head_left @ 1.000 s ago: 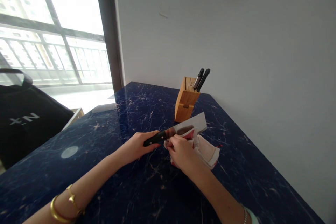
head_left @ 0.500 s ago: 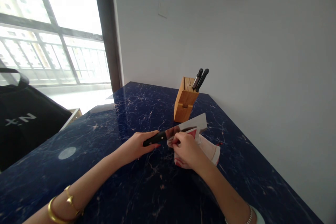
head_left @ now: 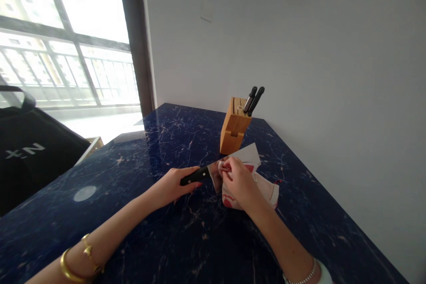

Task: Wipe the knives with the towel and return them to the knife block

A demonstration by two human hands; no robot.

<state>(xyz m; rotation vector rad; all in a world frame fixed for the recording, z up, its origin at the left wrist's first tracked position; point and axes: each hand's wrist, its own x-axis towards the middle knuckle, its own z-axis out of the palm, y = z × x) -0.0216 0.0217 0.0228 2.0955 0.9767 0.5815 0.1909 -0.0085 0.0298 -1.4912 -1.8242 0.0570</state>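
My left hand (head_left: 178, 183) is closed around the black handle of a cleaver (head_left: 250, 154), whose wide shiny blade points away to the right. A white cloth with red patches (head_left: 266, 188) is pinched in my right hand (head_left: 238, 179), which presses it on the blade near the handle end. Part of the blade is hidden behind the cloth and my right hand. The rest of the cloth hangs down to the right, over the dark tabletop. Just beyond the blade stands a wooden knife block (head_left: 231, 133) with two black-handled tools (head_left: 254, 101) in its slots.
The dark blue marbled table (head_left: 159, 239) runs up to a plain pale wall (head_left: 299, 44) at the right. A pale round spot (head_left: 84, 193) shows on its left side. At the far left are a black bag (head_left: 33, 159) and a bright window.
My right hand has slid the cloth slightly up across the blade, toward its upper edge. The cleaver has shifted a little to the left in my left hand.
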